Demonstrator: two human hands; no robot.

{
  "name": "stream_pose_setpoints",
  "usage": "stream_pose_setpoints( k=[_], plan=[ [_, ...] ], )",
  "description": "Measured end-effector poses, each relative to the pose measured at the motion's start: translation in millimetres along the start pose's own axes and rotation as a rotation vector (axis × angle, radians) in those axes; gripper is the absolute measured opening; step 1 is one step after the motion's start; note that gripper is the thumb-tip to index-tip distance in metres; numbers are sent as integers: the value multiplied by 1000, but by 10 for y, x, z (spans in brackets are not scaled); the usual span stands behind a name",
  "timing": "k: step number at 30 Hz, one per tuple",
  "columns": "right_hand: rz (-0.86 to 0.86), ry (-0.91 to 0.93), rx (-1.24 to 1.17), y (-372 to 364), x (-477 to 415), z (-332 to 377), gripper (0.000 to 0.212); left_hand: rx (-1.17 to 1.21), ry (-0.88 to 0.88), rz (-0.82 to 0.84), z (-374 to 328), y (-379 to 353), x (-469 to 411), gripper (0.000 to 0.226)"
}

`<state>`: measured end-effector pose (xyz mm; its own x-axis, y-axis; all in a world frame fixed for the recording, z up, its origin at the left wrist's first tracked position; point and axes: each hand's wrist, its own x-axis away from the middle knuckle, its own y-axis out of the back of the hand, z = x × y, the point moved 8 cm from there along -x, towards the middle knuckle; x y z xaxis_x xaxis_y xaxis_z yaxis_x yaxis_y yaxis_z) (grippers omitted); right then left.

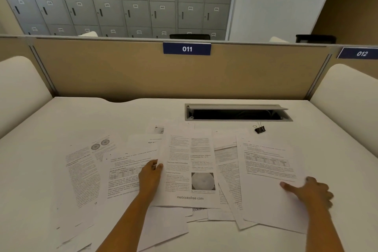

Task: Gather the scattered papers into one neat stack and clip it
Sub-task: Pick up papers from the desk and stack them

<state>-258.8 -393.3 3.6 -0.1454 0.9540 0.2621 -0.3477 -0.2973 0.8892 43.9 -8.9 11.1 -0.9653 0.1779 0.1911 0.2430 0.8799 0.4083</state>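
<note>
Many papers (pixel 190 168) are spread over the near part of the desk (pixel 61 116), and they overlap each other. The left hand (pixel 150 176) is placed on the left edge of the middle sheet (pixel 189 170). The right hand (pixel 311 190) is laid on the right sheet (pixel 268 172). A clip (pixel 259 128) is set just beyond the papers, far right. A slot (pixel 237 113) is cut in the desk behind the clip.

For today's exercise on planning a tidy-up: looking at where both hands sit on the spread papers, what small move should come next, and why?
Probably slide the right-hand sheet leftward onto the middle sheet. The right hand rests flat on it, the left hand already pinches the middle sheet's edge, and the papers still lie fanned apart. The binder clip lies untouched behind them.
</note>
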Motion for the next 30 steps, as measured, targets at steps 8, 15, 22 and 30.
stream_pose_setpoints(
  k=[8,15,22,30],
  plan=[
    [48,-15,-329,35,116,-46,76,46,13,48,19,-2,4,32],
    [-259,265,-433,874,590,331,38,39,11,21,16,15,-12,35],
    [-212,465,-693,1013,976,1017,35,120,37,-2,-8,17,30,39],
    [180,482,-659,-541,1224,1607,48,170,82,18,40,13,14,50]
  ],
)
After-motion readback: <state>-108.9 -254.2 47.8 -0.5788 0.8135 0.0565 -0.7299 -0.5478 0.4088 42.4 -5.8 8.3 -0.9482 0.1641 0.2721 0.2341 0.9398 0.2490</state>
